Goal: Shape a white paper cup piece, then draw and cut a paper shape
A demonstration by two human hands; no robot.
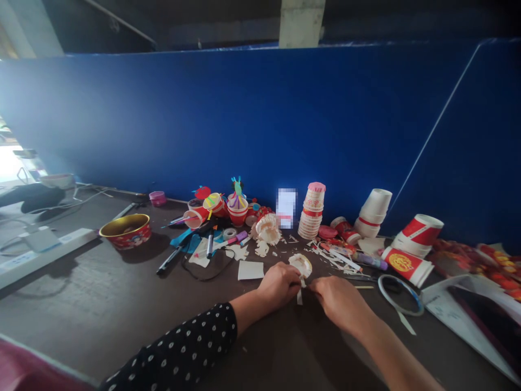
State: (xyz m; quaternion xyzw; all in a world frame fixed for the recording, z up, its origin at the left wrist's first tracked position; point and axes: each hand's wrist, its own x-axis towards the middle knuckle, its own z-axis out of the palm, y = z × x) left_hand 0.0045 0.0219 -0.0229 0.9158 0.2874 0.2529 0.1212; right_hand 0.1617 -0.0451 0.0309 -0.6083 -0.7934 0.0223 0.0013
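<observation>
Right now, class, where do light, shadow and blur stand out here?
Head view throughout: glare washes out the left edge; the table shows pale sheen at left; the bowl casts a shadow; pixels blur a pale object before the blue wall.

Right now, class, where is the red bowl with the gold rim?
In the head view, the bowl sits on the left of the table, just right of the white power strip.
</observation>
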